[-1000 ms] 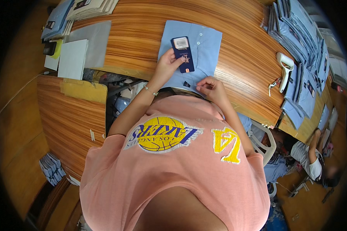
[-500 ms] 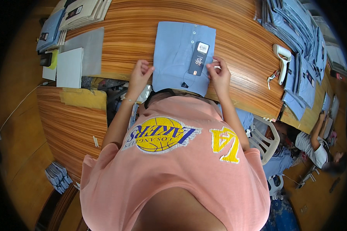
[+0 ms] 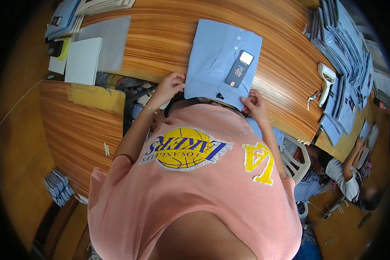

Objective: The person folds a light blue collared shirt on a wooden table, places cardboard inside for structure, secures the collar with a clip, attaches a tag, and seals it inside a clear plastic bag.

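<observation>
Head view shows the left hand [image 3: 171,86], a folded shirt [image 3: 210,60] on the bench [image 3: 160,43], its tag [image 3: 239,68] on but unbagged, and the right hand [image 3: 255,106], though whether either grip pinches the shirt's edge I cannot tell.

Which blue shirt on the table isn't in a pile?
The folded shirt at the table's near edge, dark tag on top; the other shirts are piled at the sides.

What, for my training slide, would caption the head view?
Left hand and right hand at opposite edges of a folded blue shirt, dark tag on top.
</observation>
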### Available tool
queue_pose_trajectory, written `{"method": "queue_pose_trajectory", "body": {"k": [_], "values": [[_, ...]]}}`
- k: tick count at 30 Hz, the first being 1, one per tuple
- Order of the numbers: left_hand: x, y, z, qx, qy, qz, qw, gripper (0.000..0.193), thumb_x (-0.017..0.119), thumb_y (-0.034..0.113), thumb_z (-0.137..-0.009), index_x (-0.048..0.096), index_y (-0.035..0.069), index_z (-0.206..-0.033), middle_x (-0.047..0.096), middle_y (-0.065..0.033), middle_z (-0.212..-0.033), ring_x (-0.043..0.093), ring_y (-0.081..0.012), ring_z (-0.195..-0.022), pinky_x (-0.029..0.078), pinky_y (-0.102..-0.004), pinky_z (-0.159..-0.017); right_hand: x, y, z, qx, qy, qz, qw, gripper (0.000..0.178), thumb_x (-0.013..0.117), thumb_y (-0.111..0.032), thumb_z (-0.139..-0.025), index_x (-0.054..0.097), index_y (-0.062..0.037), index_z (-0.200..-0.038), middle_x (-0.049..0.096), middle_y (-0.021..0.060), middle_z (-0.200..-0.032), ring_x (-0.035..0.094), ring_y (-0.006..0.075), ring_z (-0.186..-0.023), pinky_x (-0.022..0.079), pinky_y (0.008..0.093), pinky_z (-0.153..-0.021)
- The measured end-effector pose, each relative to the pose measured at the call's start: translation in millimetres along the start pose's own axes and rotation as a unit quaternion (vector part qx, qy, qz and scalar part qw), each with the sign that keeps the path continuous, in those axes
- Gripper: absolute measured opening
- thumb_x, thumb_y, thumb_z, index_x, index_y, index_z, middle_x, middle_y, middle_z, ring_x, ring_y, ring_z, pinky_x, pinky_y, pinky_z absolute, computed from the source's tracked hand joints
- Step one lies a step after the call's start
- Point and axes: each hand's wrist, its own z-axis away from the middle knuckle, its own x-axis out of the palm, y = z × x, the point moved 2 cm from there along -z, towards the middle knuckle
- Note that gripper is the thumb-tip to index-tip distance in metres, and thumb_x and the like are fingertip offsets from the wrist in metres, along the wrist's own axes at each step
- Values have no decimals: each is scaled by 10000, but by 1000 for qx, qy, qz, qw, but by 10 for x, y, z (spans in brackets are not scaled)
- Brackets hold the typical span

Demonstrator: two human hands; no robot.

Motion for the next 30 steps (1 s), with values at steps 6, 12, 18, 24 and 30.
{"method": "queue_pose_trajectory", "body": {"k": [6, 12, 18, 24, 30], "values": [[5, 1526, 503, 212, 49, -68, 974, 388, 567, 208, -889, 478, 19, -1215, 574, -123, -1124, 540, -189, -1060, 426, -305, -884, -292, -520, 35, -89, 24, 98, 991, 329, 658, -144, -830, 542, -44, -1122, 553, -3, -788, 485, 50, -672, 410, 207, -591], [390, 2684, 1266, 478, -198, -85, 852, 302, 575, 190, -861, 518, 9, -1096, 586, -122, -1075, 548, -187, -1007, 431, -305, -850, -173, -586, -135, -120, -57, 160, 978, 205, 637, -151, -847, 609, -44, -1020, 550, -21, -771, 470, 53, -674, 379, 209, -587], [201, 2579, 1197, 516, -190, -26, 835, 176, 607, 113, -812, 571, 6, -947, 611, -113, -1001, 573, -188, -918, 450, -307, -791, -1558, 16, -498, -189, 344, 260, 882, 265, 638, -213, -845, 600, -26, -1028, 570, 47, -808, 520, 141, -727, 423, 275, -661], [246, 1918, 665, 366, 1, -53, 929, 51, 640, 35, -763, 623, 3, -798, 636, -104, -927, 598, -189, -829, 468, -308, -733, -2318, 62, -633, -85, 613, 430, 658, 463, 621, -438, -808, 550, -122, -1139, 502, 193, -1092, 459, 386, -997, 386, 511, -814], [677, 592, 177, 289, 72, -394, 870, 175, 696, 198, -737, 632, 55, -815, 593, -47, -861, 548, -220, -848, 437, -327, -775, -2578, 23, -709, -136, 424, 475, 759, 369, 670, -201, -772, 548, -11, -1064, 588, 180, -861, 561, 357, -765, 457, 419, -727]]}}
